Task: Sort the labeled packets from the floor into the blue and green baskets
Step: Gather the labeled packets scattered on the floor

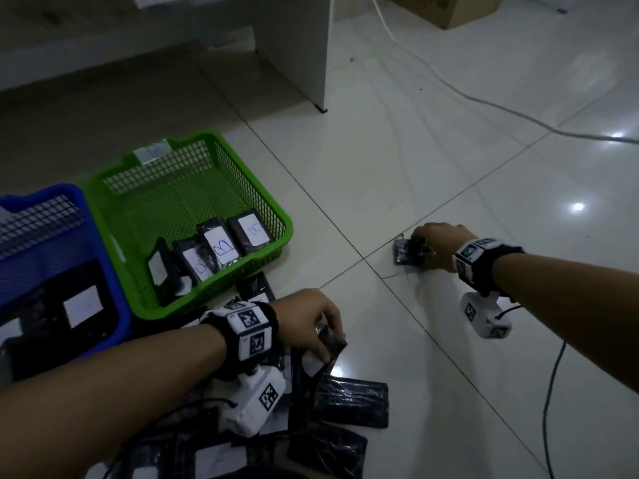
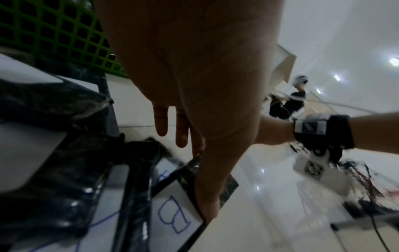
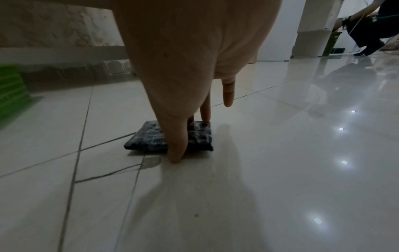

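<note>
At the far left of the head view, a blue basket (image 1: 103,236) holds dark packets. Just right of it, touching, a green basket (image 1: 273,209) holds several labeled packets along its near wall. At lower center, your left hand (image 1: 311,316) pinches a black packet marked B (image 2: 175,211) above the pile of packets (image 1: 349,402). At center right, your right hand (image 1: 439,243) grips a lone packet (image 3: 151,136) lying flat on the white tiled floor (image 1: 449,167).

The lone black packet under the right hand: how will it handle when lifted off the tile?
The lone black packet looks flat, pillowy and crinkle-wrapped, so probably light and slightly soft. On the glossy floor it may slide before the right hand lifts it.
</note>
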